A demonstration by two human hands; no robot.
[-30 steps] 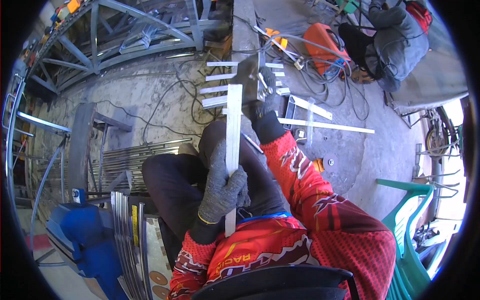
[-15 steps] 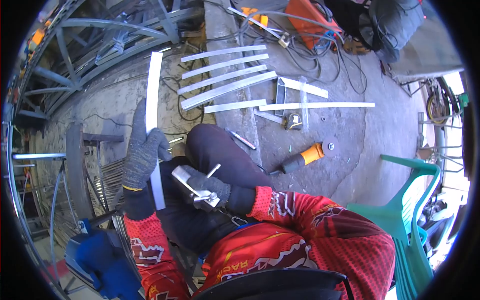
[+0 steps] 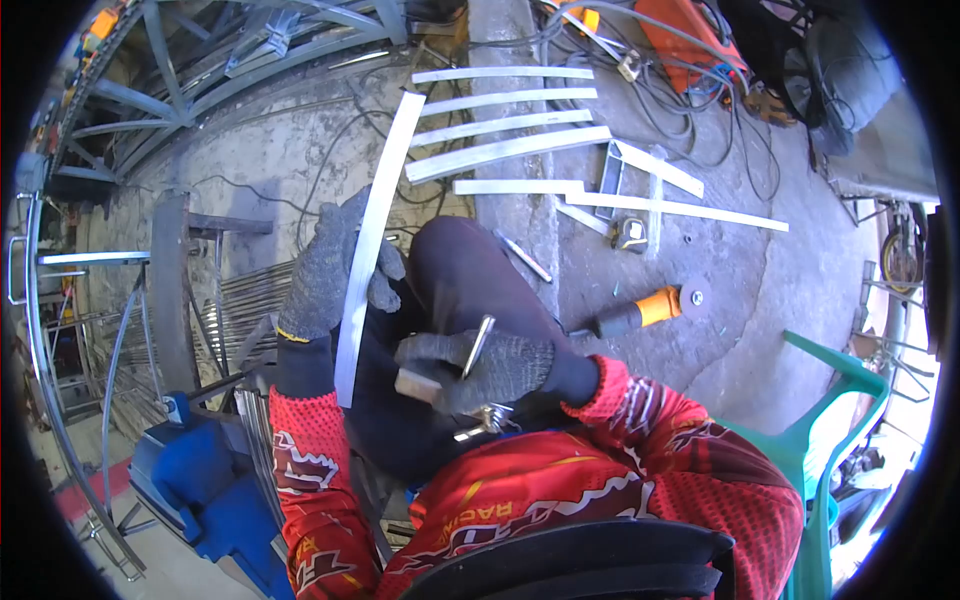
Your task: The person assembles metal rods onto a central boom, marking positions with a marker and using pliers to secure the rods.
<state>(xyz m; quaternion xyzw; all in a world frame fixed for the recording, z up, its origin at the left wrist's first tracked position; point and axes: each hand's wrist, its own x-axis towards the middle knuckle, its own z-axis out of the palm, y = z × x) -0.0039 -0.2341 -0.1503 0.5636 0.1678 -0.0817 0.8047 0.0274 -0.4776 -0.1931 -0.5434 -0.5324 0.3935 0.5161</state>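
Observation:
My left hand [image 3: 325, 270], in a grey knit glove, grips a long flat silvery metal bar [image 3: 378, 240]. The bar stands slantwise across the palm, with fingers showing on its right side. My right hand [image 3: 490, 370], gloved alike, is closed around a metal tool with a round rod [image 3: 480, 345] sticking up between the fingers. A flat block-like end and shiny parts show at the glove's edges; its exact kind is hidden. Both hands are above my dark-trousered legs, apart from each other. Ahead on the floor lie several similar metal bars [image 3: 510, 153].
An orange and black angle grinder [image 3: 645, 312] lies right of my knee, near a tape measure [image 3: 629, 234] and a marker-like stick [image 3: 525, 257]. A green plastic chair [image 3: 835, 365] stands at right. Cables [image 3: 690, 125] trail by an orange-red case [image 3: 690, 45]. Steel frames [image 3: 150, 100] stand at left.
The view has shifted, so the floor items appear farther right. The bar in my left hand tilts more to the right. My right hand has turned, hiding more of the metal tool.

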